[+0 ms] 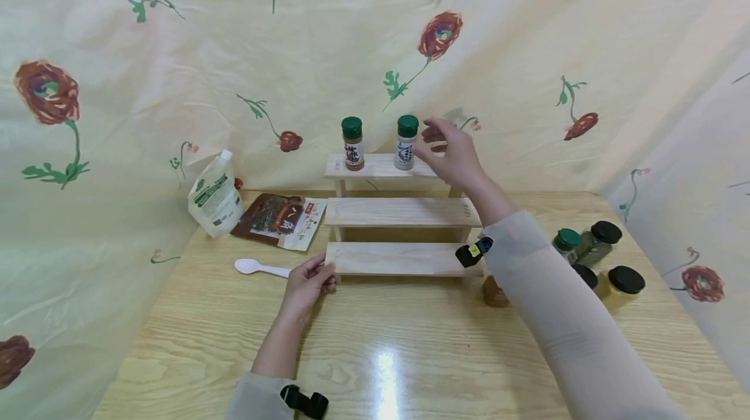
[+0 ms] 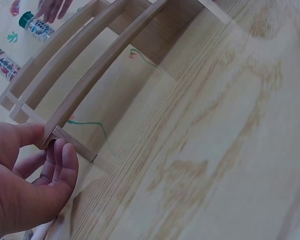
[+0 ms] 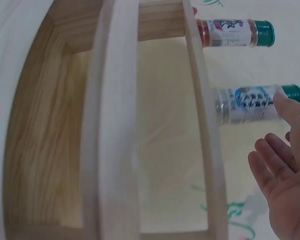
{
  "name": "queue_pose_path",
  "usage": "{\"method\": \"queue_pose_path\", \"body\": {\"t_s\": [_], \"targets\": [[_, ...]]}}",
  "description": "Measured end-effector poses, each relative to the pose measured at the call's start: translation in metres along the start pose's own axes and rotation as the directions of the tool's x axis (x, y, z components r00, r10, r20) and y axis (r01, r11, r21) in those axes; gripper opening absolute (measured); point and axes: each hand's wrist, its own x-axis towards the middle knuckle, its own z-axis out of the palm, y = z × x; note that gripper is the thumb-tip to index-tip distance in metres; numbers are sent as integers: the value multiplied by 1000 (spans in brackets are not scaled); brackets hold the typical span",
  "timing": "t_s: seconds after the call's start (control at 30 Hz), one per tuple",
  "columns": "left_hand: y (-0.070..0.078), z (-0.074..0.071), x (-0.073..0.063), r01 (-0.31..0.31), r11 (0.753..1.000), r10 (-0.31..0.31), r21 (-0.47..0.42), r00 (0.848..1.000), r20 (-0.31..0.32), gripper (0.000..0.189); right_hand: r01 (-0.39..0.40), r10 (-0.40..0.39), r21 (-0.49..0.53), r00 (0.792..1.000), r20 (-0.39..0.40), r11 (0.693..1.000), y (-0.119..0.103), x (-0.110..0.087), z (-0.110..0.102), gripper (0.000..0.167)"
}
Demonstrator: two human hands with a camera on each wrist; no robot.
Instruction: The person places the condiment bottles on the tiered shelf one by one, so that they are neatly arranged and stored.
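A three-step wooden shelf (image 1: 404,213) stands on the table. On its top step are two spice bottles with green caps: one with reddish contents (image 1: 353,146), and to its right one with a white and blue label (image 1: 405,146). My right hand (image 1: 450,150) is beside the blue-labelled bottle, fingers spread away from it. In the right wrist view the thumb (image 3: 290,107) overlaps that bottle (image 3: 250,104) near the cap. My left hand (image 1: 308,284) pinches the left end of the lowest step, thumb above and fingers curled below, as the left wrist view shows.
Left of the shelf are a white spouted pouch (image 1: 215,197), a brown packet (image 1: 280,220) and a white spoon (image 1: 262,268). Several jars, one with a black lid (image 1: 625,280), stand on the right. A brownish jar (image 1: 495,292) is partly behind my right sleeve. A flowered cloth hangs behind.
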Motion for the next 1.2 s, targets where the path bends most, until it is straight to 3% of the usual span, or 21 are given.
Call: {"method": "queue_pose_path", "body": {"t_s": [0.27,0.53,0.97,1.2], "targets": [[-2,0,0,5,1000,-5,-1,1000,-1,48,-38,38,-26,999,-20,999,25,-19,-16,55],[-1,1,0,-1,1000,1,-9,1000,-12,48,-20,19,-69,1000,-7,997,40,-38,-33,48],[-1,2,-1,-6,1000,6,-20,1000,-15,46,97,-102,-99,993,-53,990,52,-73,-53,41],[0,3,-1,4,1000,-5,-17,1000,-23,46,41,-46,-108,998,-42,993,59,-87,-61,43]]}}
